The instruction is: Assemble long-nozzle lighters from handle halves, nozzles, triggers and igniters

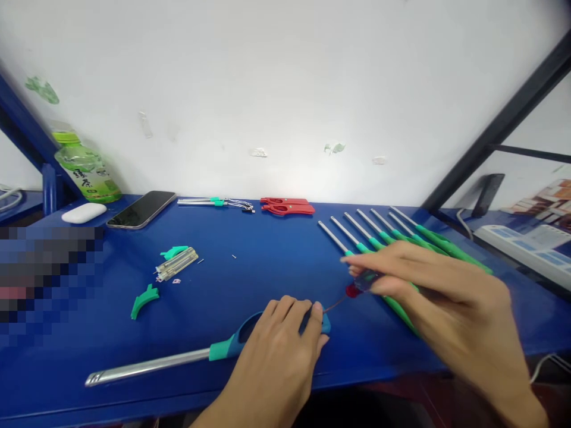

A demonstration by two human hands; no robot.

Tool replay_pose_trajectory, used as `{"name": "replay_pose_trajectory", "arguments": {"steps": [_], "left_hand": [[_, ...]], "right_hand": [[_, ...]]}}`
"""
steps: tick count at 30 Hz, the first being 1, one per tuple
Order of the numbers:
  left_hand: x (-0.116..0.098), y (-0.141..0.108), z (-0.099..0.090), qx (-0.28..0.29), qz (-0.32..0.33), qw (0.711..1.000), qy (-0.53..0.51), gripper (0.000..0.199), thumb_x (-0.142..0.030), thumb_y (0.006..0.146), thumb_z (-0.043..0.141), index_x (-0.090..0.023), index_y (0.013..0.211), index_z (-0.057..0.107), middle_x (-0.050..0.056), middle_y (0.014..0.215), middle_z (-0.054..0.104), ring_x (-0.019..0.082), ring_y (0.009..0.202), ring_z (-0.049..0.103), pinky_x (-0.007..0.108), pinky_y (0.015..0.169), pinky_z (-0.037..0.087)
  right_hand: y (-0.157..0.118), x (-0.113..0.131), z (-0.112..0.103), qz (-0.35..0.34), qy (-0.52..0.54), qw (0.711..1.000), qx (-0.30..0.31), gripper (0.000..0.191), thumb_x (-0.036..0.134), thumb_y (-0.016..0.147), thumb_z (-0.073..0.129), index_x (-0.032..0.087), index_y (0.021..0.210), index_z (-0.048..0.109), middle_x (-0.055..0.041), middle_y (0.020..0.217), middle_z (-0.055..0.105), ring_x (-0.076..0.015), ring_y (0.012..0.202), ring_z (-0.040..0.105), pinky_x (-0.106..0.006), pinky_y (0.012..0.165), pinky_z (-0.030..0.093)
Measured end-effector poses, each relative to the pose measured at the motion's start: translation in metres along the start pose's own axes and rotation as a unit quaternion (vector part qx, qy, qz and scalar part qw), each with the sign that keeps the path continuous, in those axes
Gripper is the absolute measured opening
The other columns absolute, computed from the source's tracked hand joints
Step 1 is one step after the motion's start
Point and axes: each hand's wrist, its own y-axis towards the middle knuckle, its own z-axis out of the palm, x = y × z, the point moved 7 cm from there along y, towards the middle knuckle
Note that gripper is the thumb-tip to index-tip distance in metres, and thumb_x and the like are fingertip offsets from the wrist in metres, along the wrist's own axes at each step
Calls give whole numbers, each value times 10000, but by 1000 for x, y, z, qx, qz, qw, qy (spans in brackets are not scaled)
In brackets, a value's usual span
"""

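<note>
A blue lighter with a teal collar and a long metal tube point(151, 365) lies near the table's front edge. My left hand point(281, 345) is closed over its blue handle and covers much of it. To the right, my right hand point(428, 285) pinches a screwdriver point(352, 290) with a red and dark handle. Its thin shaft slants down left to the handle's end, by my left fingertips; whether the tip touches is too small to tell. Several green lighters point(446, 246) with metal tubes lie in a row behind and under my right hand.
Green curved pieces point(145, 301), clear fuel tanks point(177, 264) and small screws point(234, 257) lie at left centre. Red handle shells point(288, 207) and metal tubes with wires point(200, 203) are along the wall. A phone point(143, 210), a white case point(84, 213) and a bottle point(88, 169) stand back left.
</note>
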Motion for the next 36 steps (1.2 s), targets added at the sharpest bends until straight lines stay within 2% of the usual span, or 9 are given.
{"name": "replay_pose_trajectory", "arguments": {"steps": [4, 8, 10, 15, 18, 22, 28, 33, 36], "left_hand": [[-1, 0, -1, 5, 2, 1000, -2, 317, -194, 1036, 593, -89, 1330, 652, 129, 1144, 762, 334, 1011, 737, 554, 869, 665], [0, 1, -2, -1, 0, 1000, -6, 283, -179, 1041, 571, -88, 1294, 659, 128, 1113, 762, 331, 978, 739, 552, 840, 667], [1, 1, -2, -5, -1, 1000, -7, 279, -175, 1048, 551, -84, 1291, 654, 131, 1117, 762, 334, 976, 738, 560, 833, 666], [1, 2, -2, 0, 0, 1000, -15, 302, -180, 1042, 571, -90, 1324, 634, 129, 1153, 758, 334, 1003, 736, 576, 855, 662], [1, 2, -1, 1, -5, 1000, -15, 294, -174, 1048, 558, -97, 1323, 629, 127, 1166, 756, 331, 1017, 733, 574, 861, 659], [1, 0, 0, 3, -6, 1000, -6, 284, -187, 1064, 527, -114, 1322, 622, 120, 1158, 756, 323, 1004, 728, 559, 847, 658], [4, -4, 4, 3, 11, 1000, 18, 304, -214, 1086, 500, -137, 1365, 594, 105, 1188, 751, 303, 1031, 723, 503, 867, 647], [6, -5, 5, 4, 15, 1000, 26, 314, -221, 1092, 492, -142, 1381, 586, 103, 1210, 748, 293, 1062, 723, 474, 886, 642], [5, -6, 5, 7, 13, 1000, 26, 317, -223, 1094, 488, -146, 1388, 578, 98, 1210, 749, 289, 1062, 723, 480, 892, 645]], "right_hand": [[-4, 2, 8, 18, 20, 998, 65, 389, 205, 1049, 616, 409, 1364, 717, 37, 1128, 833, -165, 905, 796, -276, 796, 645], [-1, 4, 10, 20, 10, 1000, 16, 177, 242, 999, 722, 359, 1102, 804, 34, 848, 761, -157, 751, 700, -283, 699, 586], [-1, 6, 9, 5, -26, 1000, -1, 148, 273, 985, 750, 342, 1100, 812, 21, 827, 726, -156, 753, 674, -285, 714, 575], [-3, 5, 10, 20, -12, 999, 41, 345, 195, 1061, 599, 349, 1338, 733, 6, 1203, 803, -158, 986, 770, -261, 824, 610], [-1, 0, 8, 51, 14, 999, 9, 262, 191, 1035, 656, 353, 1198, 782, 44, 1019, 831, -138, 842, 766, -249, 784, 600], [2, 2, 5, 24, -18, 999, -24, 130, 224, 952, 788, 312, 1045, 811, 35, 861, 768, -125, 757, 703, -231, 719, 579], [-4, 4, 14, 8, 47, 997, 60, 453, 80, 1051, 552, 348, 1387, 694, 34, 1230, 801, -101, 1009, 772, -210, 897, 605], [2, 2, 13, 6, 24, 1000, -4, 196, 172, 982, 743, 313, 1105, 800, 55, 871, 747, -84, 757, 699, -191, 704, 571], [0, 4, 6, 9, -26, 1000, -5, 147, 212, 980, 752, 305, 1081, 807, 31, 910, 718, -87, 781, 698, -182, 700, 572]]}}
